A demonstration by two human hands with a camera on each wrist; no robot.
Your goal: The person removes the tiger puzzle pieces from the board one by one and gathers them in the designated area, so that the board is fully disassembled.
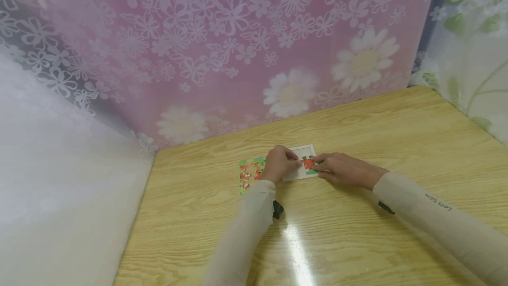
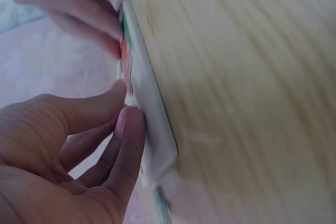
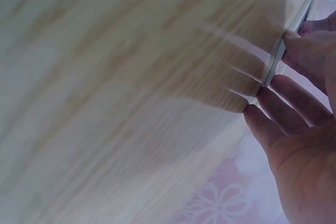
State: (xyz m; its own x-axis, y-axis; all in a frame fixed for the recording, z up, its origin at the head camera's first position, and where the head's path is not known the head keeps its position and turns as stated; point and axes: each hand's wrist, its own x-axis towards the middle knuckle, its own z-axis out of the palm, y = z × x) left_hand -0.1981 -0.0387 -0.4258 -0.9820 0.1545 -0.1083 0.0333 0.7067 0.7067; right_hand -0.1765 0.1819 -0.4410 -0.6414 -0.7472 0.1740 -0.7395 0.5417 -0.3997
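Note:
A white puzzle tray (image 1: 293, 174) lies on the table, with an orange and green jigsaw piece (image 1: 308, 164) at its right side. My left hand (image 1: 278, 163) reaches over the tray from the left. Its thumb and a finger pinch at the piece's left edge, close together in the left wrist view. From the right, my right hand (image 1: 337, 169) touches the piece and the tray's right edge with outstretched fingers. In the right wrist view, several fingertips (image 3: 254, 113) rest on the tabletop beside the tray.
Several loose jigsaw pieces (image 1: 245, 175) in orange, green and white lie left of the tray, partly behind the left hand. The wood-grain table (image 1: 190, 233) meets a pink flowered curtain (image 1: 238, 56) at the back. White cloth (image 1: 59, 167) hangs along its left side.

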